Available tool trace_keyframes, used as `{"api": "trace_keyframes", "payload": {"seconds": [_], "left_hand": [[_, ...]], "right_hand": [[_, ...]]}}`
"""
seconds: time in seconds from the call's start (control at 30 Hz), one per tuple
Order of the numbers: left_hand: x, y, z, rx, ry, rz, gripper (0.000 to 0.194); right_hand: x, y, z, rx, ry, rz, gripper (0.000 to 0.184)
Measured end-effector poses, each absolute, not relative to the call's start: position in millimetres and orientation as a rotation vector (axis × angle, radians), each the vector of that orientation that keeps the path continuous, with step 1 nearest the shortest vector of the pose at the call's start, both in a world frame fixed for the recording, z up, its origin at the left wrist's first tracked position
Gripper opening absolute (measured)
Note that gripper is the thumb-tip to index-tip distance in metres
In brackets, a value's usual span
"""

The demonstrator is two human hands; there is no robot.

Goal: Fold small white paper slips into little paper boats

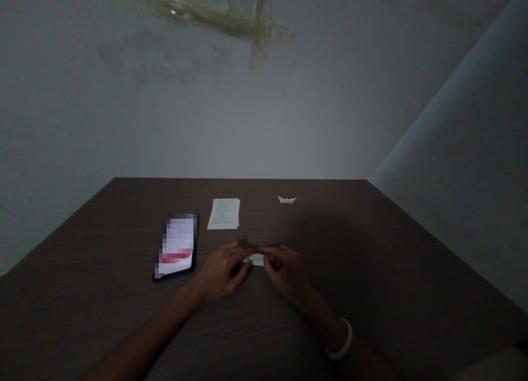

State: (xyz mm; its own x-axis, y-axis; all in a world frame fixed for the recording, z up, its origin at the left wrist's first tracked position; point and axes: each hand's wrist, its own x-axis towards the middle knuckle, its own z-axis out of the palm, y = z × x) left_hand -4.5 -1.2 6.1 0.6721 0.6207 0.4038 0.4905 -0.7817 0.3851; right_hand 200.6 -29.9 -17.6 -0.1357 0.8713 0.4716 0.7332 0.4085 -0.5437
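Between my two hands, low over the table, is a small piece of folded white paper [257, 259] with print on it. My left hand [225, 268] has its thumb and fingertips closed on the paper's left end. At the right end, my right hand [289, 271] pinches it between thumb and index finger. The fingers cover both ends of the paper, so its full shape is hidden. A pale beaded bracelet [345, 340] circles my right wrist.
On the brown table [256, 337], a tablet [177, 243] with a blurred screen lies left of my hands. Beyond them are a small stack of printed paper sheets [225, 213] and a little folded paper boat [287, 200]. A grey wall [264, 128] borders the table's far edge.
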Motion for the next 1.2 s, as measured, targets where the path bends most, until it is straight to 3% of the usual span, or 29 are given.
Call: {"api": "trace_keyframes", "payload": {"seconds": [0.27,1.2], "left_hand": [[-5.8,0.2,6.8,2.568,0.949,0.778,0.025],[-5.9,7.8,10.1,2.362,1.028,0.752,0.022]], "right_hand": [[199.7,-31.2,-13.2,-1.335,-1.896,0.205,0.014],[196.0,-32.7,-9.1,-1.157,-1.890,0.182,0.013]]}}
